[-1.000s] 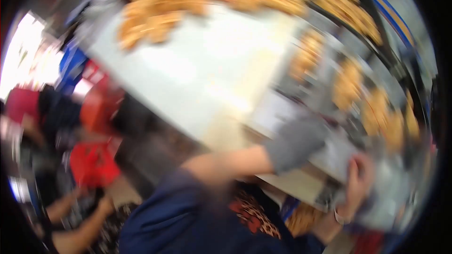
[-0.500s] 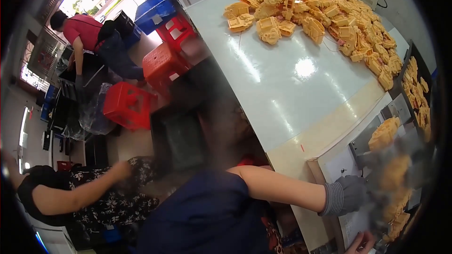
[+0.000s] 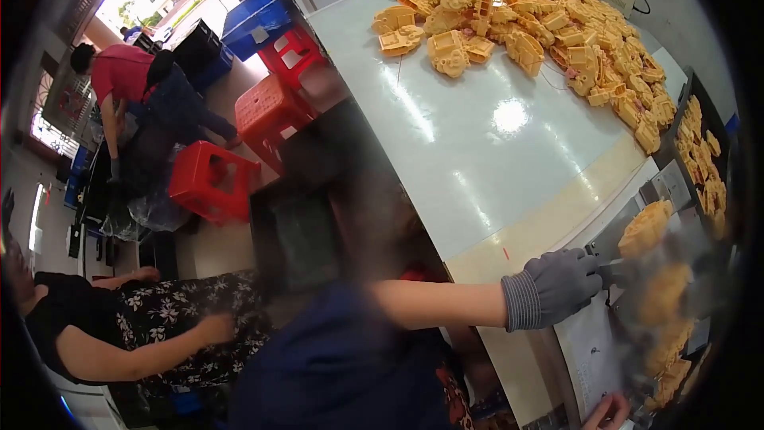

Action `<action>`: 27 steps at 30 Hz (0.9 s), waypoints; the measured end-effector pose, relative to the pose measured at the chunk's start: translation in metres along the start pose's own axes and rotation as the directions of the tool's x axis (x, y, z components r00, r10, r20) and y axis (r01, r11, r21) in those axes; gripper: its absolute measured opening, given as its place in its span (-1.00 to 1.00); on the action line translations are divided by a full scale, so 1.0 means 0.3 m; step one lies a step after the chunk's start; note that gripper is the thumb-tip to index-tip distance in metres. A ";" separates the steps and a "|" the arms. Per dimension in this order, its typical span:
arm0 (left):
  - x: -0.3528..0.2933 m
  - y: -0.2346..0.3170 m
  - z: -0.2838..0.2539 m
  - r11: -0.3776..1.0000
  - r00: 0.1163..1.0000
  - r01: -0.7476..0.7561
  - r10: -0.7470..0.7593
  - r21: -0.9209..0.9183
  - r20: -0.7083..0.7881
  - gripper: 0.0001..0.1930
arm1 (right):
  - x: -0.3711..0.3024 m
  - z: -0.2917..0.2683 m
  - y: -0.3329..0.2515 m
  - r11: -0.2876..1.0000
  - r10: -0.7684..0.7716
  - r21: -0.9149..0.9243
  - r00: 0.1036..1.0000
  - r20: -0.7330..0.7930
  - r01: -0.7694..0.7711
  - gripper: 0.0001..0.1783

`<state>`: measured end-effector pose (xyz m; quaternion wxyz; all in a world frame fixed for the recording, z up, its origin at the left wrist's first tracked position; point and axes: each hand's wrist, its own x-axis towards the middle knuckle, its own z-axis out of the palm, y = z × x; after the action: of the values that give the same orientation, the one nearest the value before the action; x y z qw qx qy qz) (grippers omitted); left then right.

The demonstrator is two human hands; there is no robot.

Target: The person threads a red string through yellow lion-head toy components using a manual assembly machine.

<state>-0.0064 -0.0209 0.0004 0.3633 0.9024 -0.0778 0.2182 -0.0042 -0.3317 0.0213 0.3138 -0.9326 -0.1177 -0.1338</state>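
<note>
My left hand (image 3: 553, 287), in a grey knit glove with a ribbed cuff, reaches over the edge of a metal work fixture (image 3: 617, 231). Its fingers are curled together by a small dark metal part; what they grip is hidden. A yellow moulded plastic piece (image 3: 646, 228) sits on the fixture just beyond the fingertips. Further yellow pieces (image 3: 667, 295) beside it are blurred by a smudge. Only the bare fingertips of my right hand (image 3: 609, 412) show at the lower right, pinched together over a white sheet (image 3: 590, 358); anything between them is too small to make out.
A large heap of yellow moulded pieces (image 3: 549, 24) covers the far part of the white table (image 3: 477, 151). A black tray (image 3: 680, 139) at right holds more. Red stools (image 3: 211, 183) stand left. One person in a patterned garment (image 3: 183, 302) is close by; another in red (image 3: 119, 72) bends farther off.
My left hand has drawn back left and up from the blurred pieces to the fixture's near edge. My right fingertips stay nearly in place. The person in red has shifted slightly.
</note>
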 end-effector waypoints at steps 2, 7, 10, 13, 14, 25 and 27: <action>0.000 -0.003 0.003 1.000 1.000 0.009 -0.009 -0.013 -0.017 -0.83 | 0.000 -0.001 0.002 0.997 0.011 0.070 1.000 0.006 -0.011 -0.81; 0.000 -0.006 0.010 1.000 0.996 -0.019 0.021 0.021 -0.081 -0.81 | 0.006 0.004 -0.014 0.999 -0.025 0.021 1.000 -0.011 0.026 -0.84; 0.002 -0.018 0.008 0.999 0.993 -0.035 0.037 0.023 -0.111 -0.80 | 0.004 0.013 -0.014 0.999 -0.039 0.001 0.999 -0.037 0.039 -0.84; 0.005 -0.027 0.007 0.999 0.993 -0.034 0.037 0.031 -0.111 -0.80 | 0.007 0.023 -0.012 0.999 -0.035 -0.017 0.998 -0.058 0.034 -0.82; 0.006 -0.029 0.005 0.999 0.994 -0.030 0.034 0.034 -0.100 -0.80 | 0.009 0.026 -0.013 0.998 -0.051 -0.039 0.997 -0.065 0.048 -0.81; 0.001 -0.010 0.017 0.999 0.995 -0.019 0.022 0.029 -0.098 -0.81 | 0.007 0.016 -0.013 0.993 -0.105 -0.070 0.990 -0.093 0.098 -0.80; 0.000 -0.007 0.021 1.000 0.995 -0.011 0.013 0.015 -0.102 -0.81 | 0.005 0.031 -0.002 0.991 -0.133 -0.031 0.985 -0.109 0.131 -0.78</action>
<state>-0.0038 -0.0238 -0.0049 0.3592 0.8921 -0.0631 0.2666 -0.0012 -0.3253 0.0150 0.2991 -0.9176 -0.1601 -0.2070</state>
